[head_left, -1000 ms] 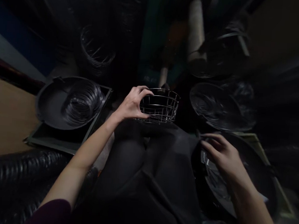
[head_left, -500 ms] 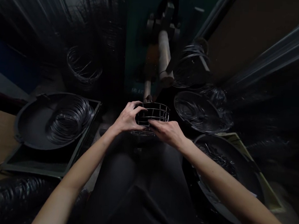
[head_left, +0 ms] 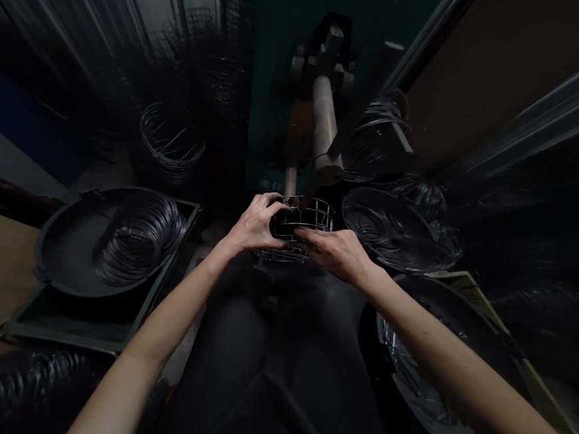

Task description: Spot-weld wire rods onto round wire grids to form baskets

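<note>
A small round wire basket sits at the end of my lap, just under the tip of a machine's arm. My left hand grips the basket's left rim, fingers curled over the top wire. My right hand rests against the basket's near right side, fingers stretched toward its wires. Whether the right fingers pinch a wire is hidden in the dark.
A dark pan with a coil of wire rings sits in a tray at my left. Shallow dishes of wire pieces lie at my right, another pan by my right forearm. A ribbed black hose runs at lower left.
My right hand left the pan at my right and came to the basket. The basket sits slightly higher under the machine arm. The left hand kept its grip.
</note>
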`<move>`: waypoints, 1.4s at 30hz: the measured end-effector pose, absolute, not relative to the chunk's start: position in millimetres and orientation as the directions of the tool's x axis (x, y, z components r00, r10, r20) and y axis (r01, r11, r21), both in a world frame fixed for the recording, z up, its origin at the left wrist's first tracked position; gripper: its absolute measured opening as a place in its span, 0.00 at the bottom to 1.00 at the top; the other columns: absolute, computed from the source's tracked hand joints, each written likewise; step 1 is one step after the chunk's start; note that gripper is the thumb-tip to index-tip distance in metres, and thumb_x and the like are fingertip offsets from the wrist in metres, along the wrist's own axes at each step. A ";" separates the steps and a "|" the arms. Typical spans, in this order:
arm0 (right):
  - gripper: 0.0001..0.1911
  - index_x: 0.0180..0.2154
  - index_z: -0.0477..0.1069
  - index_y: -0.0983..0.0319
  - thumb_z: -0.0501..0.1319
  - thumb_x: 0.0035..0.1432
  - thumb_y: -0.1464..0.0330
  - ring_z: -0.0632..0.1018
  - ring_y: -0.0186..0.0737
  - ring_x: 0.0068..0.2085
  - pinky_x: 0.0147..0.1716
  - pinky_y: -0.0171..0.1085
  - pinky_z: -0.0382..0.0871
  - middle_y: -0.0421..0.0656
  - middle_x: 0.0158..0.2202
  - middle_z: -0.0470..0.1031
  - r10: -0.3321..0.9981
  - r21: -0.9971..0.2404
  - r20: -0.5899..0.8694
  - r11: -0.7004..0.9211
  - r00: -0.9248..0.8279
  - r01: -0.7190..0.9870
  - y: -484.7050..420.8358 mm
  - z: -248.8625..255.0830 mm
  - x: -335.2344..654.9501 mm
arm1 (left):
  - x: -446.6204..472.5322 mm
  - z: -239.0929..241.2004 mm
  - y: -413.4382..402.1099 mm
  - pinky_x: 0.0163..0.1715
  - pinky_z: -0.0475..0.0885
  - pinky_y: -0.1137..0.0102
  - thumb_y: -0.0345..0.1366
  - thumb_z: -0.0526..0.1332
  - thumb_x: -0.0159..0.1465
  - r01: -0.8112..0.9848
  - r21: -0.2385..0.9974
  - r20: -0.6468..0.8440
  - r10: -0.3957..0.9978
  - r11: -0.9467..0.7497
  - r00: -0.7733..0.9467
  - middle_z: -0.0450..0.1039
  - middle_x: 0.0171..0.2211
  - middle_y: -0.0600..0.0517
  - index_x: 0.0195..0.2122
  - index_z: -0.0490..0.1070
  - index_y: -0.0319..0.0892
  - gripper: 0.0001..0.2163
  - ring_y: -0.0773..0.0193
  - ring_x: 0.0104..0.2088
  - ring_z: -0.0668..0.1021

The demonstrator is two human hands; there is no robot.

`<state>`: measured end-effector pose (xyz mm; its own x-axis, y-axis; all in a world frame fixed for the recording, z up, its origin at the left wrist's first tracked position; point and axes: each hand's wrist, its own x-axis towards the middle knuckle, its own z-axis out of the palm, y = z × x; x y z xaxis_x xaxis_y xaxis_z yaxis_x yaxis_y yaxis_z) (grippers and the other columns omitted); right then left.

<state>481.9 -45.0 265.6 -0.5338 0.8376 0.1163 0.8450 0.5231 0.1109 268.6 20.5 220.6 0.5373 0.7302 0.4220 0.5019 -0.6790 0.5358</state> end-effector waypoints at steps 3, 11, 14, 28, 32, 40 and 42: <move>0.17 0.53 0.74 0.56 0.56 0.65 0.65 0.82 0.38 0.35 0.23 0.31 0.62 0.43 0.45 0.81 0.840 0.098 0.118 0.521 -0.530 0.848 -45.0 264.8 482.8 | 269.1 221.4 21.6 0.57 0.67 0.51 0.39 0.74 0.45 0.510 0.532 0.396 0.731 -0.676 0.556 0.63 0.57 0.39 0.50 0.71 0.40 0.30 0.45 0.57 0.69; 0.17 0.54 0.73 0.56 0.56 0.67 0.63 0.81 0.37 0.41 0.30 0.30 0.66 0.42 0.47 0.81 0.867 -0.064 0.165 0.485 -0.471 0.872 -50.6 262.0 485.4 | 268.1 229.1 24.4 0.54 0.69 0.57 0.41 0.74 0.45 0.491 0.582 0.381 0.751 -0.648 0.539 0.69 0.51 0.43 0.46 0.71 0.40 0.28 0.50 0.52 0.73; 0.15 0.50 0.75 0.58 0.54 0.68 0.65 0.80 0.35 0.38 0.30 0.30 0.64 0.42 0.44 0.81 0.895 -0.077 0.251 0.399 -0.369 0.914 -51.7 256.5 488.0 | 270.2 231.3 31.6 0.52 0.70 0.57 0.43 0.75 0.44 0.498 0.607 0.379 0.777 -0.619 0.503 0.71 0.48 0.46 0.44 0.70 0.41 0.28 0.51 0.49 0.74; 0.11 0.42 0.76 0.59 0.57 0.64 0.64 0.72 0.36 0.35 0.26 0.33 0.56 0.46 0.44 0.73 0.924 -0.160 0.351 0.222 -0.155 0.962 -17.8 249.9 490.0 | 277.2 233.1 70.7 0.49 0.70 0.57 0.44 0.75 0.41 0.544 0.604 0.376 0.810 -0.582 0.450 0.71 0.44 0.47 0.43 0.67 0.41 0.30 0.51 0.46 0.74; 0.11 0.41 0.76 0.62 0.58 0.63 0.65 0.72 0.38 0.35 0.28 0.34 0.58 0.47 0.41 0.72 0.938 -0.204 0.319 0.207 -0.135 0.957 -3.4 251.7 492.2 | 281.6 234.2 83.3 0.49 0.71 0.57 0.45 0.76 0.41 0.532 0.623 0.368 0.815 -0.573 0.448 0.72 0.44 0.46 0.45 0.68 0.40 0.32 0.50 0.47 0.74; 0.16 0.49 0.74 0.61 0.56 0.61 0.68 0.75 0.44 0.40 0.37 0.38 0.67 0.47 0.43 0.76 0.898 -0.186 0.392 0.293 -0.203 0.938 45.4 268.2 517.5 | 261.9 220.2 100.4 0.57 0.67 0.58 0.52 0.68 0.55 0.283 0.809 0.378 0.825 -0.515 0.420 0.69 0.57 0.43 0.63 0.61 0.43 0.37 0.51 0.57 0.72; 0.15 0.47 0.74 0.62 0.56 0.59 0.70 0.76 0.46 0.39 0.36 0.39 0.68 0.48 0.41 0.78 0.907 -0.099 0.336 0.304 -0.256 0.948 72.2 271.1 522.2 | 251.4 213.8 109.8 0.54 0.69 0.61 0.48 0.61 0.63 0.269 0.866 0.316 0.879 -0.421 0.357 0.75 0.52 0.44 0.56 0.70 0.42 0.23 0.55 0.52 0.77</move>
<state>522.2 72.2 271.1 -0.2556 0.9067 0.3355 0.9475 0.3038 -0.0993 251.4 109.8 213.8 0.3573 0.8790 0.3158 0.2694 -0.4207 0.8663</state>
